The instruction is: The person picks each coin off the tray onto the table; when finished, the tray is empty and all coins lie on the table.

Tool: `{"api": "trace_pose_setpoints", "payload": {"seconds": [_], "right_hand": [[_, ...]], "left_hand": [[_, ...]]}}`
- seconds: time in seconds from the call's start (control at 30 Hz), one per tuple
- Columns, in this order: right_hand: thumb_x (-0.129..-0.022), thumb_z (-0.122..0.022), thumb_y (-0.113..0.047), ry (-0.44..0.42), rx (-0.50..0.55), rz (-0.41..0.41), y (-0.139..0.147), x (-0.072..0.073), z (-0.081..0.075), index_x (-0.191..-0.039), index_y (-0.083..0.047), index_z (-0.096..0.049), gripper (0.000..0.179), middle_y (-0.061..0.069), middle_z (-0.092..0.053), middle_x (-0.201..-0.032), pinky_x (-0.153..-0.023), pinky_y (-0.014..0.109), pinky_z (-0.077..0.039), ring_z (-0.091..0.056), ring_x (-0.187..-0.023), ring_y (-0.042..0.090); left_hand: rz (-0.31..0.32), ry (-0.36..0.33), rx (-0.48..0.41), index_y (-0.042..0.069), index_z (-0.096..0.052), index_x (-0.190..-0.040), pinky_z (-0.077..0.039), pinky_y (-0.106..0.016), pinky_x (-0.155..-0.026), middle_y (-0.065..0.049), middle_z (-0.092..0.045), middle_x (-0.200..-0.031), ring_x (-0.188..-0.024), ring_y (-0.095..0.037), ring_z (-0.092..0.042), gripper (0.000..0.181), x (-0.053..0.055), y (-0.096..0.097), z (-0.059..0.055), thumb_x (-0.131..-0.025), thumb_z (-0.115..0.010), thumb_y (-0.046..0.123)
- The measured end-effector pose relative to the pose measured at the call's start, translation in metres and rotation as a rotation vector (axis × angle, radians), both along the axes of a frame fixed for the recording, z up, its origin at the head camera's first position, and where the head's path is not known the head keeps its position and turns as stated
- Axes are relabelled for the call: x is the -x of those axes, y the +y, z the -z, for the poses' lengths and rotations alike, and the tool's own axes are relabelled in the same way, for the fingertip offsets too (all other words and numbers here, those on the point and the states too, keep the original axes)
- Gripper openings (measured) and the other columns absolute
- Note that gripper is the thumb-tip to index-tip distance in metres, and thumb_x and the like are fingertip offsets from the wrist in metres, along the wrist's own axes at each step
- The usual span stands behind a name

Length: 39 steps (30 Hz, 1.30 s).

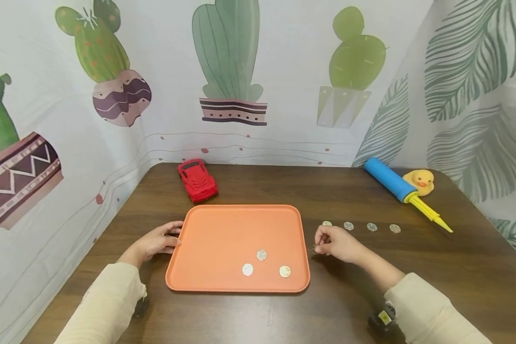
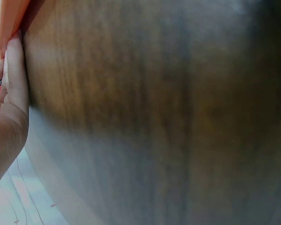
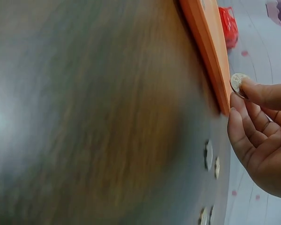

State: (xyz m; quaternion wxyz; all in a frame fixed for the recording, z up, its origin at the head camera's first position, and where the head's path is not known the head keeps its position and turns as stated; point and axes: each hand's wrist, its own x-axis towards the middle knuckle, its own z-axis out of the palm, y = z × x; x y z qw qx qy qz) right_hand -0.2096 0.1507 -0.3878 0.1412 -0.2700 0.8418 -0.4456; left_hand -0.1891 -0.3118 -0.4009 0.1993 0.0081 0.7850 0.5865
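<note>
The desk (image 1: 284, 186) has a dark brown wood-grain top with rounded far corners. An orange tray (image 1: 215, 234) lies flat on it, nearer the left edge than the right. Beyond the tray, a red toy car (image 1: 198, 180) sits near the far left corner. Right of the tray, four coins (image 1: 371, 227) lie in a row roughly parallel to the far edge. Toward the far right corner, a blue and yellow pump (image 1: 389, 180) lies slantwise, its blue end at the far edge, with a yellow toy duck (image 1: 422, 179) just beside it.

Looks like a makeshift play corner: cactus-print cloth (image 1: 292, 62) behind the counter (image 1: 284, 186), toy car (image 1: 198, 181) and duck (image 1: 422, 181) near its far corners.
</note>
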Motion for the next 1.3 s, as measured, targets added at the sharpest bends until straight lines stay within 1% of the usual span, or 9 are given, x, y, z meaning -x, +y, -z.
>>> {"api": "trace_pose_setpoints", "payload": {"seconds": [0.13,0.3,0.57,0.63,0.8,0.93,1.07,1.3], "right_hand": [[-0.073,-0.061,0.002,-0.023,0.029,0.025,0.017,-0.001,0.001,-0.077,0.001,-0.049,0.013,0.005,-0.049,-0.067,-0.051,0.026,-0.045,-0.048,-0.060,0.014],[-0.074,-0.060,0.003,-0.021,0.038,0.078,0.037,-0.002,0.003,-0.078,0.002,-0.048,0.012,0.006,-0.049,-0.067,-0.052,0.028,-0.046,-0.050,-0.060,0.013],[-0.077,-0.058,0.003,-0.062,0.041,0.161,0.064,-0.007,0.004,-0.076,-0.003,-0.046,0.013,0.009,-0.049,-0.068,-0.055,0.028,-0.046,-0.052,-0.063,0.016],[-0.077,-0.057,0.003,-0.057,0.034,0.187,0.070,-0.007,0.003,-0.076,-0.002,-0.047,0.012,0.009,-0.049,-0.069,-0.055,0.029,-0.047,-0.052,-0.063,0.016],[-0.076,-0.056,0.006,-0.038,0.024,0.241,0.087,-0.006,0.002,-0.080,0.006,-0.046,0.010,0.009,-0.049,-0.069,-0.055,0.029,-0.047,-0.052,-0.062,0.015],[-0.077,-0.055,0.005,-0.044,-0.001,0.287,0.099,-0.005,0.003,-0.081,0.007,-0.046,0.010,0.009,-0.049,-0.070,-0.055,0.028,-0.047,-0.052,-0.062,0.015],[-0.077,-0.056,0.003,-0.043,-0.047,0.327,0.108,-0.004,0.004,-0.081,0.007,-0.047,0.011,0.008,-0.048,-0.071,-0.056,0.029,-0.047,-0.052,-0.063,0.015],[-0.078,-0.054,0.003,-0.040,-0.108,0.341,0.116,-0.002,0.008,-0.081,0.005,-0.048,0.007,0.008,-0.048,-0.072,-0.056,0.029,-0.047,-0.051,-0.065,0.016]], "left_hand": [[0.006,0.001,-0.001,-0.009,-0.017,-0.132,-0.046,-0.038,-0.074,-0.027,-0.029,-0.121,-0.087,-0.019,-0.052,0.062,0.000,0.001,0.000,-0.080,-0.049,-0.004],[0.000,-0.003,-0.002,-0.009,-0.017,-0.132,-0.046,-0.038,-0.074,-0.027,-0.029,-0.121,-0.087,-0.019,-0.052,0.062,0.000,0.000,0.000,-0.079,-0.049,-0.004],[-0.006,-0.002,-0.010,-0.009,-0.017,-0.132,-0.046,-0.038,-0.074,-0.027,-0.029,-0.121,-0.087,-0.019,-0.052,0.063,0.000,-0.001,0.001,-0.079,-0.050,-0.004],[-0.007,-0.003,-0.011,-0.009,-0.017,-0.132,-0.046,-0.038,-0.074,-0.027,-0.029,-0.121,-0.087,-0.019,-0.052,0.062,0.000,-0.001,0.002,-0.079,-0.049,-0.004],[-0.006,-0.008,-0.007,-0.009,-0.017,-0.131,-0.046,-0.038,-0.074,-0.026,-0.029,-0.121,-0.087,-0.019,-0.052,0.061,0.000,-0.001,0.001,-0.080,-0.049,-0.004],[-0.003,-0.013,0.004,-0.009,-0.017,-0.132,-0.046,-0.038,-0.075,-0.026,-0.029,-0.121,-0.088,-0.019,-0.051,0.061,0.000,0.000,-0.001,-0.080,-0.049,-0.004],[0.000,-0.011,0.000,-0.008,-0.016,-0.132,-0.046,-0.038,-0.075,-0.026,-0.029,-0.120,-0.088,-0.019,-0.051,0.061,0.000,0.001,-0.002,-0.080,-0.049,-0.004],[0.007,-0.007,-0.006,-0.009,-0.015,-0.132,-0.046,-0.038,-0.074,-0.028,-0.028,-0.121,-0.088,-0.019,-0.051,0.061,-0.001,0.002,-0.003,-0.080,-0.049,-0.003]]}}
